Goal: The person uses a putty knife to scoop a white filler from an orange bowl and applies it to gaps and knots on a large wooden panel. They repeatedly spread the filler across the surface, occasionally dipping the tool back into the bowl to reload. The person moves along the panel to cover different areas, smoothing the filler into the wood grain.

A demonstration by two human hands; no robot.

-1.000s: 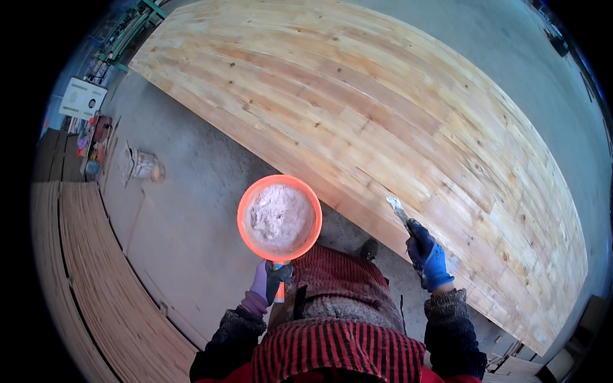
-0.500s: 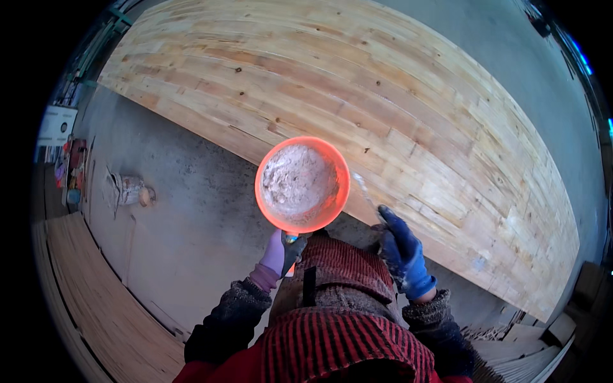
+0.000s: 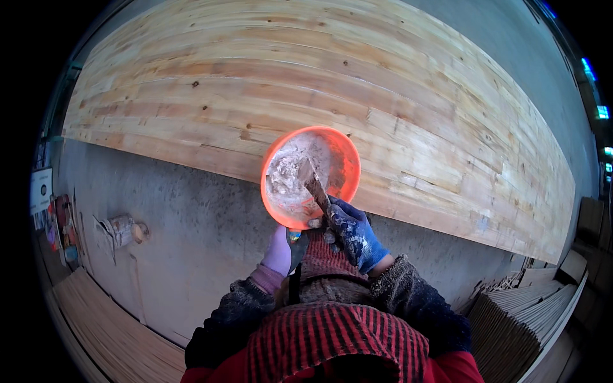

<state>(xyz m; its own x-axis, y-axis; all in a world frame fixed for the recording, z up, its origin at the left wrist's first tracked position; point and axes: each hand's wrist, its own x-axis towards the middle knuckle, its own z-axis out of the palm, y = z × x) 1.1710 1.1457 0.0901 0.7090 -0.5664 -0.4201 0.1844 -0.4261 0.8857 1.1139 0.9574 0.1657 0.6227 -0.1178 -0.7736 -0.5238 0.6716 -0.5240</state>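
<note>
An orange plastic dipper (image 3: 350, 165) is tilted toward me in front of my body. Pale pinkish-white putty (image 3: 284, 179) fills its left part and smears the rest of the inside. My left hand (image 3: 280, 250), in a purple and dark glove, is closed around the dipper's handle, mostly hidden under the palm. In a putty-stained blue glove, my right hand (image 3: 355, 237) grips a putty knife (image 3: 315, 187). The knife's blade reaches inside the dipper and touches the putty.
A large jointed wood panel (image 3: 255, 70) stretches across, just beyond the dipper. Stacked boards lie at lower left (image 3: 108, 319) and lower right (image 3: 520, 325). A putty-smeared bucket (image 3: 121, 231) lies on the grey floor at left, near a crate of odds and ends (image 3: 64, 223).
The putty knife in my right hand has swung left from over the panel's edge into the dipper. The dipper has tipped slightly and shifted right, while my view has turned.
</note>
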